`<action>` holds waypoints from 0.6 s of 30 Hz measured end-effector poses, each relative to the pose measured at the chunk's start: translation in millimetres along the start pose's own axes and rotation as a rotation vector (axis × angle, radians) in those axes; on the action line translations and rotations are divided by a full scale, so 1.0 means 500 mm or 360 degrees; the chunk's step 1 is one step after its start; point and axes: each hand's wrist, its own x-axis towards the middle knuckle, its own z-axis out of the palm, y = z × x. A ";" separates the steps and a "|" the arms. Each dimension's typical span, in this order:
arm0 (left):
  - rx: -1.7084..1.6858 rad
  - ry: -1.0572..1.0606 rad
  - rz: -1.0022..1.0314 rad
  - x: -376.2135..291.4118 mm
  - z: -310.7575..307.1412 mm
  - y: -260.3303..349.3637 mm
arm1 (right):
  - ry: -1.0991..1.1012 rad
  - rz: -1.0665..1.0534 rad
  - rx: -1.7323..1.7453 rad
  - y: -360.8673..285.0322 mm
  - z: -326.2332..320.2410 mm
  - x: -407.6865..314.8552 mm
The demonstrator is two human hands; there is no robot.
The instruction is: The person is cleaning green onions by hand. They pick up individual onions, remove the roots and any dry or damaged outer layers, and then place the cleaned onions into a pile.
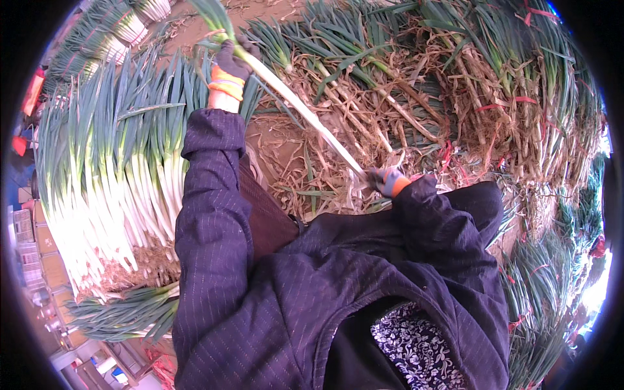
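One long green onion stalk (302, 109) stretches at a slant between my two gloved hands. My left hand (234, 61), in a dark glove with an orange cuff, grips it where the white stem turns to green leaves. Down at the root end, my right hand (387, 181) closes around the stalk's base, its fingers partly hidden by the sleeve and glove. Beneath the stalk lie dry husks and peeled leaves (292, 170). Beyond it are unpeeled green onions (360, 105) with brown, withered outer leaves. To my left, cleaned green onions (122, 180) lie side by side with white stems.
Bundled green onions (516, 107) tied with red strips are piled at the right. More tied bundles (114, 41) sit at the far upper left. Another leafy bunch (126, 312) lies at lower left, near a wooden frame (122, 360). Further leaves (541, 302) spread along my right side.
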 end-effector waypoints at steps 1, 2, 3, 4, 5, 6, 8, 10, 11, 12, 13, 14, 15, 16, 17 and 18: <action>-0.0024 0.0069 0.0158 0.011 -0.010 0.024 | -0.0123 0.0150 -0.0476 0.032 0.040 -0.006; -0.0118 -0.0074 0.0110 0.013 -0.020 0.059 | -0.0283 0.0261 -0.0704 0.066 0.065 -0.004; -0.0244 -0.0209 0.0043 0.011 -0.028 0.094 | -0.0396 0.0324 -0.0768 0.097 0.082 0.000; -0.0094 -0.0179 0.0164 0.009 -0.031 0.129 | -0.0460 0.0370 -0.0781 0.122 0.085 0.009; 0.0067 -0.0094 0.0297 0.003 -0.030 0.159 | -0.0477 0.0400 -0.0764 0.138 0.078 0.020; 0.0212 -0.0041 0.0296 -0.006 -0.026 0.184 | -0.0445 0.0421 -0.0745 0.142 0.062 0.033; 0.0220 0.0004 0.0166 -0.020 -0.006 0.199 | -0.0189 0.0417 -0.0735 0.111 0.004 0.064; 0.0114 0.0183 0.0248 -0.032 0.024 0.182 | 0.0638 0.0341 -0.0361 0.027 -0.071 0.099; 0.0028 0.0194 0.0105 -0.035 0.040 0.169 | 0.1158 -0.0094 0.0287 -0.025 -0.109 0.112; 0.0110 0.0308 0.0087 -0.040 0.051 0.138 | 0.1107 -0.0577 0.1341 -0.087 -0.129 0.131; 0.0145 0.0288 0.0053 -0.044 0.062 0.112 | 0.1166 -0.0691 0.0889 -0.143 -0.154 0.146; 0.0192 0.0199 0.0007 -0.048 0.070 0.092 | 0.1186 -0.0778 0.0557 -0.196 -0.165 0.156; 0.0218 0.0073 -0.0058 -0.050 0.078 0.074 | 0.1196 -0.0775 0.0267 -0.243 -0.178 0.175; 0.0346 0.0084 -0.0067 -0.057 0.082 0.057 | 0.1117 -0.0718 0.0174 -0.276 -0.187 0.181; 0.0428 0.0079 -0.0067 -0.063 0.086 0.043 | 0.1100 -0.0558 0.0094 -0.306 -0.195 0.197; 0.0479 0.0130 -0.0140 -0.064 0.092 0.033 | 0.1031 -0.0415 0.0331 -0.324 -0.207 0.207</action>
